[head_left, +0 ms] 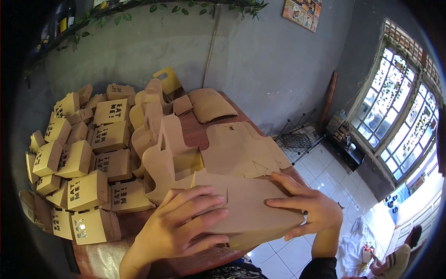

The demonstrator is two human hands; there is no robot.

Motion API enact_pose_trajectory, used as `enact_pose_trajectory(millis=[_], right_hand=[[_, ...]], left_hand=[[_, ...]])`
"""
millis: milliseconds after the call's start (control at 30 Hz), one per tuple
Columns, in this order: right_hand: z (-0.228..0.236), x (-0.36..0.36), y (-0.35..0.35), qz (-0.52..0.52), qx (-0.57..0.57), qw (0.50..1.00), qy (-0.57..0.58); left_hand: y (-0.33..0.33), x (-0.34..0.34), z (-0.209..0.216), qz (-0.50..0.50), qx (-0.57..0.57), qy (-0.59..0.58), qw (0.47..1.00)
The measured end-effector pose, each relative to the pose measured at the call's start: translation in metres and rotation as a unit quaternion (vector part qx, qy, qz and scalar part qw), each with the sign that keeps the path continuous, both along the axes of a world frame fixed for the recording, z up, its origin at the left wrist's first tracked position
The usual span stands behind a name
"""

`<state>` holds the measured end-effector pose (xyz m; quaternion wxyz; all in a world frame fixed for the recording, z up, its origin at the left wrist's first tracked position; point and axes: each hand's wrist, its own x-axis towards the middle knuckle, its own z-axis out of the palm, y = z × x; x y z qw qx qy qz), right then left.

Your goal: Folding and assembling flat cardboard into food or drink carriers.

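Observation:
A brown cardboard box (253,197), partly folded, is between my two hands at the table's near edge. Across its left end lie the fingers of my left hand (186,223), closed over the board; what is under the palm is hidden. My right hand (311,207) grips the box's right end, fingers on top and thumb low at the side. Just beyond the box are flat cardboard blanks (232,149) and a row of open boxes with raised handle flaps (160,135).
Many closed boxes (111,139) with cut-out lettering are piled on the left of the reddish table (186,122). A stack of blanks (211,104) lies at the back. Beyond the table's right edge are a wire rack (297,139), tiled floor and a seated person (395,262).

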<state>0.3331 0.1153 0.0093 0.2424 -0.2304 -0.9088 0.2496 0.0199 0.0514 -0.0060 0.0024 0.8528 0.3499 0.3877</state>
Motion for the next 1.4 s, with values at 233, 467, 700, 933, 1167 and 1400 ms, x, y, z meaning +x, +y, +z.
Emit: enact_pose_trajectory(millis=[233,467,700,933,1167,1400], right_hand=[[-0.025,0.009,0.032,0.020,0.029,0.998,0.043],[-0.072,0.055,0.074,-0.070,-0.213,0.945,0.237],[-0.067,-0.004,0.111,-0.173,-0.532,0.669,0.490],[-0.120,-0.086,0.201,-0.055,-0.624,0.624,0.467],[-0.146,-0.184,0.254,-0.098,-0.733,0.485,0.467],[-0.252,-0.189,0.364,-0.163,-0.353,0.852,0.350]], left_hand=[[0.006,-0.007,-0.003,-0.013,-0.039,0.016,0.999],[0.011,-0.001,-0.007,-0.033,-0.047,-0.110,0.992],[0.015,-0.003,-0.012,0.022,-0.053,-0.126,0.990],[0.018,0.006,-0.016,0.040,-0.014,-0.122,0.992],[0.009,0.012,-0.011,0.046,-0.022,-0.058,0.997],[0.017,0.026,-0.001,0.016,0.007,-0.079,0.997]])
